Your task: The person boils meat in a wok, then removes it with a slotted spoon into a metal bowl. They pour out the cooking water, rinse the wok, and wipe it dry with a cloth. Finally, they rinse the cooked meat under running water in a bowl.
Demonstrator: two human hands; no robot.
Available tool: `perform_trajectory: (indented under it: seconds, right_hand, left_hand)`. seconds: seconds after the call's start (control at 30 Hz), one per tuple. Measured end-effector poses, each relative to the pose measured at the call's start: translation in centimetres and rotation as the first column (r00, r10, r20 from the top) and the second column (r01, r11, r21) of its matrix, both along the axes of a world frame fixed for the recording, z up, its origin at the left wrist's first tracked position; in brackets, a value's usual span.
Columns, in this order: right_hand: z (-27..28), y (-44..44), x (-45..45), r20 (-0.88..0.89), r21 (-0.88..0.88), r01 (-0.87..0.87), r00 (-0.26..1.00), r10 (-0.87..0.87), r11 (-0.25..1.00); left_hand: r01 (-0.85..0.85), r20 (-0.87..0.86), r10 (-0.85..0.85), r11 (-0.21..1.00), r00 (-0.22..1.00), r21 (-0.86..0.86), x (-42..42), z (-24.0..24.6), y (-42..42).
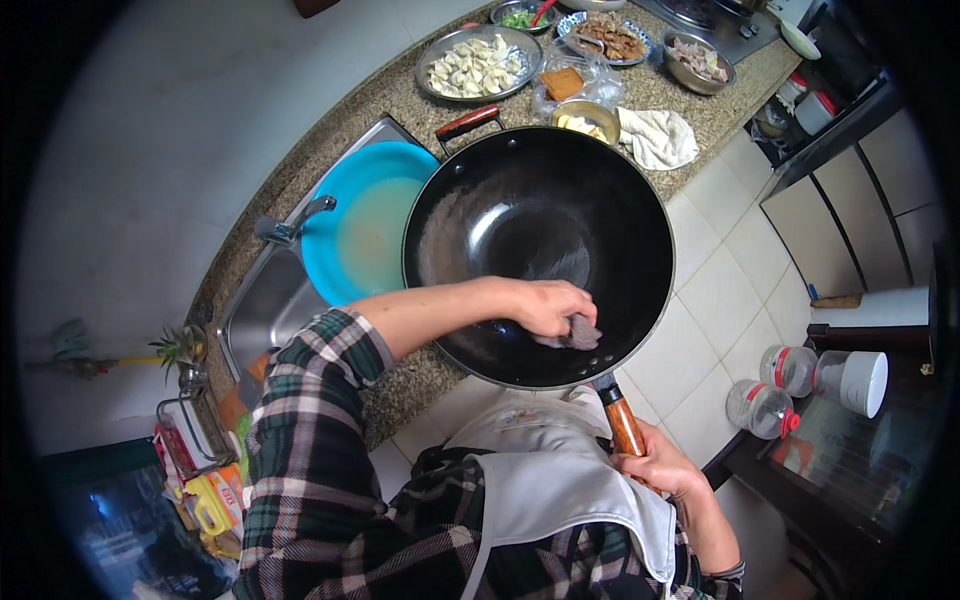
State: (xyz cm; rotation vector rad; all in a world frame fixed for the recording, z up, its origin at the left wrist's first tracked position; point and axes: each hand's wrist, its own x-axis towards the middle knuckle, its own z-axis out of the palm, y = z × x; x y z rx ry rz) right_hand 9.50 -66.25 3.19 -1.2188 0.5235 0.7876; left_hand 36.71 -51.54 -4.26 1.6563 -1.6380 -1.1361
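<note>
A large black wok point(555, 202) is held over the sink edge, its inner face turned up towards me. My right hand point(660, 461) grips its long wooden handle point(625, 424) close to my body. Reaching across from the left, my left hand point(555, 306) presses a crumpled grey-brown cloth point(579, 334) against the wok's lower inner wall. The fingers hide part of the cloth. At the far rim sticks out a short wooden side handle point(469, 122), which neither hand touches.
A blue basin point(319, 247) of cloudy water stands in the steel sink point(281, 319), under the faucet point(296, 221). Beyond the wok, the granite counter point(390, 124) holds a tray of dumplings point(480, 67), a white cloth point(658, 139) and several food dishes. Plastic bottles point(757, 409) are at right.
</note>
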Motion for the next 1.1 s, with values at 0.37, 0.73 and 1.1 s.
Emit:
perform_trajectory:
  seconds: [0.37, 0.73, 1.1]
  right_hand:
    - [-0.4, 0.0, -0.3, 0.034, 0.025, 0.027, 0.999, -0.028, 0.999]
    - [-1.4, -0.1, -0.7, 0.128, -0.006, -0.012, 0.992, 0.012, 1.000]
    - [-2.1, 0.1, -0.8, 0.206, -0.058, -0.022, 0.978, 0.033, 0.998]
  left_hand:
    - [-0.384, 0.293, 0.400, 0.916, 0.869, -0.111, 5.1, 0.0, 0.8]
    - [-0.603, 0.285, 0.783, 0.612, 0.553, -0.513, 8.2, -2.1, -2.0]
    - [-0.286, -0.044, 0.303, 0.829, 0.952, -0.481, -2.0, -2.3, -5.2]
